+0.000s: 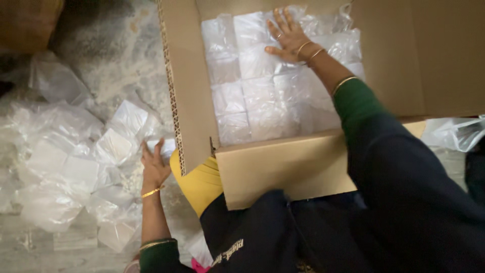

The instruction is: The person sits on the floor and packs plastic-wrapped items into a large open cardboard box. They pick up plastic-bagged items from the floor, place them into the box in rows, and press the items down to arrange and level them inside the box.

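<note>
Head view, one person, both hands bare. Right hand (289, 36) lies flat, fingers spread and open, palm down on the top layer of bagged white packets (262, 96) inside the open cardboard box (283, 169); gripping nothing, pressing on the far-centre of the layer. Packets sit in rows filling the box approx. wall to wall, so little free room at the edges; nearest box wall to that hand is the far one, just beyond the fingertips. Left hand (153, 167) is out over the floor, fingers extended and loosely open, touching a loose bagged packet (166, 147) at the edge of the pile of bagged packets (65, 167). Cannot tell if it has a hold yet. Pile lies left and fwd of that hand; box flap (177, 86) stands just to its right, w/ narrow clearance between.
</note>
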The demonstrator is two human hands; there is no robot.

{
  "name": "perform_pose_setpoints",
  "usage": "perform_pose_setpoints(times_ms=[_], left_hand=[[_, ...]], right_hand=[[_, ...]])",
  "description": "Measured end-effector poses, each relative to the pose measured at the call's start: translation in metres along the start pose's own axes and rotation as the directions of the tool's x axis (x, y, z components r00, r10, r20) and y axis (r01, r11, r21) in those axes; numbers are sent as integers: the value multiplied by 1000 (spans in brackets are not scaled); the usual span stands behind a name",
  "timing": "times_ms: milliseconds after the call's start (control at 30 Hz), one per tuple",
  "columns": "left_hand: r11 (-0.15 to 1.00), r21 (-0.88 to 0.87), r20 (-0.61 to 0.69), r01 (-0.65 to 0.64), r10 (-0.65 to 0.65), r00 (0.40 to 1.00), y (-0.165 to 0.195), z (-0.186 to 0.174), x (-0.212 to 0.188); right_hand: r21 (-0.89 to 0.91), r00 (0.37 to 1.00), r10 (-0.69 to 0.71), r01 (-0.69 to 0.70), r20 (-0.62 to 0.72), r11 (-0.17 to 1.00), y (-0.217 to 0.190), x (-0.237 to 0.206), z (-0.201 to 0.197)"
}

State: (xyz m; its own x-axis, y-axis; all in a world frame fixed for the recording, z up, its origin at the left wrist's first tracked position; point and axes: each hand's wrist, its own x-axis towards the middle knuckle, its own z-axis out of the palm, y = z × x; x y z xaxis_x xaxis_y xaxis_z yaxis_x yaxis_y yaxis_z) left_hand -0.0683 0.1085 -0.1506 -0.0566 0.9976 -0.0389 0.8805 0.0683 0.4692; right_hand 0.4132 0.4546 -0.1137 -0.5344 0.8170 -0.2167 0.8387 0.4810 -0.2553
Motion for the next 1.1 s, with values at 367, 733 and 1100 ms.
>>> perform_pose_setpoints(times_ms=[367, 733, 1100], left_hand=[[895, -8, -75, 446, -445, 892, 8, 7, -55], [388, -673, -555, -630, 298, 776, 195, -76, -69], [835, 222, -271, -503, 549, 791, 295, -47, 21]], right_hand=[[-240, 952, -29, 106, 303, 965, -62, -75, 7], [387, 500, -724, 858, -476, 338, -252, -222, -109], [-154, 779, -286, 241, -558, 958, -49, -128, -120]])
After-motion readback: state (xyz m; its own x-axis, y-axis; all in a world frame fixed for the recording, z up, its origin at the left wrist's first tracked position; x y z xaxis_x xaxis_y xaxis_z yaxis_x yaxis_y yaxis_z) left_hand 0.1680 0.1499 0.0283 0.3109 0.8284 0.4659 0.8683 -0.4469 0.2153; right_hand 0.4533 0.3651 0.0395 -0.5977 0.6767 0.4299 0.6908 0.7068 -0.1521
